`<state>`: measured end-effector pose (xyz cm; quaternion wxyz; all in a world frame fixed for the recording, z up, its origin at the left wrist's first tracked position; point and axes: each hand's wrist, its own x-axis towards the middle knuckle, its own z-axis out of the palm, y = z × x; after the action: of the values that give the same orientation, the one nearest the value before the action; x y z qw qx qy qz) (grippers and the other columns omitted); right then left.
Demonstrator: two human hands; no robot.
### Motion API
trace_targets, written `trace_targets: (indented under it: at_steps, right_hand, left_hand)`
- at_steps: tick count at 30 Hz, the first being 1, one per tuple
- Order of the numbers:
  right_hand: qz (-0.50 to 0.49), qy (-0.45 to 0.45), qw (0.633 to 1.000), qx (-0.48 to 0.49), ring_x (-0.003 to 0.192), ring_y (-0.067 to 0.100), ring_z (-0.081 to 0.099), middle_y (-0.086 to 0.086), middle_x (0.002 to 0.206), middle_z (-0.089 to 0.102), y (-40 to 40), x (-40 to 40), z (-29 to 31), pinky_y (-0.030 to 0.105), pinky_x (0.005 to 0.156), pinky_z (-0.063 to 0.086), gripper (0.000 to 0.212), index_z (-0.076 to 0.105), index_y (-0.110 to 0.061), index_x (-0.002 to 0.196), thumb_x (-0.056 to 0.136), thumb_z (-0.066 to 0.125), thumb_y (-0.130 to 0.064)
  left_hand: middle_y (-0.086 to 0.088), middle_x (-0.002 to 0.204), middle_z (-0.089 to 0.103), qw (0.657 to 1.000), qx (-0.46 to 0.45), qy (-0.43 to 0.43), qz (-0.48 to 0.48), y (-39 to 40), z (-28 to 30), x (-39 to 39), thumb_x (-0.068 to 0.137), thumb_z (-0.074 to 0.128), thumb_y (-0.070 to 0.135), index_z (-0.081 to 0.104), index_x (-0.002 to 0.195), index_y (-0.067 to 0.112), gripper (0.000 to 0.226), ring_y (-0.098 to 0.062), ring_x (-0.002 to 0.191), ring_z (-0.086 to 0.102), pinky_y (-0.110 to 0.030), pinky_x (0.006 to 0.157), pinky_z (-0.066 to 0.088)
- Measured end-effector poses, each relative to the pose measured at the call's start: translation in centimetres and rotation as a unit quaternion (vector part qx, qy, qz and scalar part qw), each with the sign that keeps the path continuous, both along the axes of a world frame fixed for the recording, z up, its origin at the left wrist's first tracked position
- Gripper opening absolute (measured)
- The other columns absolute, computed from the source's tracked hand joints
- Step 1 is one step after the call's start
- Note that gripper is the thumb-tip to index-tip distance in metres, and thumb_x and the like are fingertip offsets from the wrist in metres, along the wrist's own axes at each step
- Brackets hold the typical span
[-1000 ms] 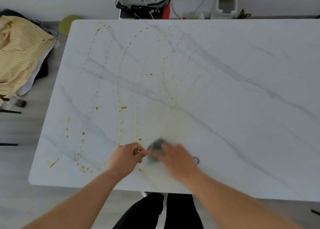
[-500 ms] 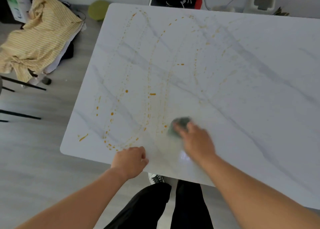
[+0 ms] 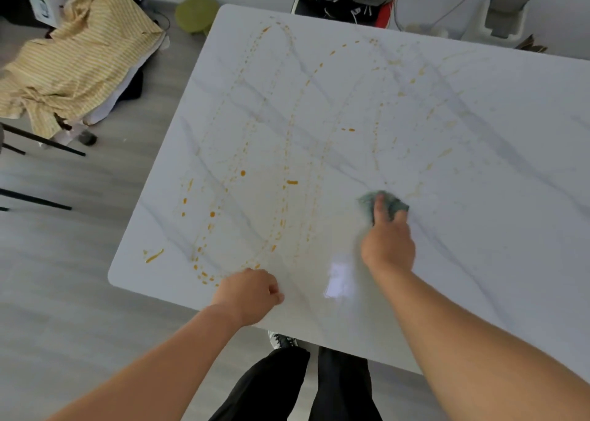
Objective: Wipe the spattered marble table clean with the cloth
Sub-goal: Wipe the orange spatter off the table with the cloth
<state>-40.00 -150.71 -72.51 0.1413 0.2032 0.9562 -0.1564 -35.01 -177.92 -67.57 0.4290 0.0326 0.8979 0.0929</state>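
Near the table's (image 3: 479, 261) front edge, the right hand (image 3: 388, 245) presses a soft, light cloth (image 3: 367, 202) flat under its fingers; the left hand (image 3: 247, 294) rests curled, empty.

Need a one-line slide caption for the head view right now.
Right hand presses a green cloth onto the orange-spattered marble table; left hand rests at its near edge.

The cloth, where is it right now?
In the head view the cloth lies on the marble table, right of the middle, pressed under the right hand. Orange spatters lie to its left.
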Motion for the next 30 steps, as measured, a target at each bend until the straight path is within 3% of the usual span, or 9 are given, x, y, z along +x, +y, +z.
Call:
trace_targets:
  at_steps: [2,6,12,15,18,20,25,27,30]
  right_hand:
    - [0.119,0.043,0.992,0.012,0.099,0.037,0.062,0.012,0.139,0.044,-2.3,1.9,-0.1,0.043,0.079,0.053,0.083,0.027,-0.043,0.158,0.086,0.055,-0.013]
    - [0.485,0.088,0.870,-0.015,0.090,0.027,0.065,0.005,0.123,0.058,-1.5,4.1,-1.3,0.037,0.069,0.053,0.070,0.043,-0.048,0.151,0.087,0.054,-0.020]
    - [0.043,0.046,0.998,0.016,0.119,0.039,0.057,0.012,0.153,0.035,5.6,-7.8,0.4,0.045,0.097,0.050,0.071,0.025,-0.048,0.158,0.096,0.044,-0.019]
    - [0.185,0.033,0.982,-0.038,0.094,0.033,0.061,0.008,0.127,0.058,2.5,-4.1,1.8,0.042,0.082,0.054,0.045,0.046,-0.046,0.143,0.101,0.049,-0.031]
    - [0.470,0.015,0.880,-0.062,0.088,0.026,0.064,0.002,0.118,0.055,3.4,-3.7,0.1,0.033,0.068,0.051,0.062,0.044,-0.051,0.148,0.091,0.052,-0.028]
    - [0.433,0.073,0.899,0.006,0.100,0.028,0.068,0.003,0.127,0.055,7.2,-10.3,-0.5,0.033,0.075,0.052,0.053,0.041,-0.053,0.149,0.098,0.034,-0.041]
    - [0.081,0.021,0.994,0.068,0.123,0.039,0.057,0.018,0.159,0.027,12.6,-20.6,0.7,0.045,0.093,0.051,0.070,0.019,-0.037,0.163,0.099,0.037,-0.015]
    - [0.198,0.043,0.976,0.076,0.113,0.035,0.063,0.016,0.152,0.040,10.5,-19.4,0.6,0.043,0.083,0.054,0.069,0.023,-0.033,0.161,0.097,0.041,-0.016]
    - [0.484,0.045,0.874,0.006,0.090,0.028,0.066,0.008,0.127,0.056,8.8,-16.5,-0.4,0.041,0.070,0.052,0.070,0.033,-0.040,0.154,0.089,0.053,-0.022]
  left_hand:
    - [0.010,0.092,0.070,0.998,0.025,0.026,0.043,0.4,0.3,-1.6,0.099,0.051,0.053,0.071,0.103,0.038,0.026,-0.018,0.093,0.065,-0.035,0.081,0.054]
    - [0.011,0.098,0.071,0.992,0.038,0.084,0.081,1.5,0.5,-5.1,0.103,0.040,0.039,0.064,0.106,0.037,0.024,-0.022,0.096,0.067,-0.040,0.086,0.055]
    - [0.021,0.118,0.064,0.983,0.061,0.141,0.104,4.4,0.4,-10.8,0.102,0.041,0.025,0.065,0.114,0.040,0.030,-0.012,0.110,0.062,-0.036,0.091,0.052]
    - [0.021,0.117,0.058,0.979,0.079,0.154,0.110,6.0,0.2,-13.4,0.100,0.047,0.022,0.066,0.113,0.041,0.030,-0.010,0.114,0.057,-0.035,0.092,0.049]
    - [0.019,0.115,0.056,0.977,0.100,0.153,0.106,8.0,0.2,-16.1,0.099,0.051,0.023,0.068,0.109,0.043,0.027,-0.009,0.118,0.052,-0.035,0.094,0.047]
    - [0.017,0.121,0.056,0.977,0.104,0.159,0.098,9.2,0.2,-17.9,0.099,0.053,0.026,0.068,0.112,0.042,0.026,-0.009,0.122,0.048,-0.034,0.097,0.046]
    - [0.013,0.141,0.049,0.971,0.080,0.211,0.077,12.5,0.4,-22.8,0.097,0.060,0.034,0.059,0.134,0.040,0.037,-0.015,0.135,0.040,-0.035,0.112,0.033]
    - [0.009,0.157,0.035,0.976,0.049,0.202,0.061,13.9,0.3,-24.6,0.095,0.065,0.043,0.043,0.151,0.038,0.060,-0.019,0.146,0.027,-0.039,0.120,0.024]
    - [-0.005,0.172,-0.006,0.986,-0.037,0.162,0.008,15.7,0.0,-26.7,0.089,0.067,0.063,0.000,0.164,0.035,0.104,-0.032,0.158,-0.006,-0.048,0.128,0.005]
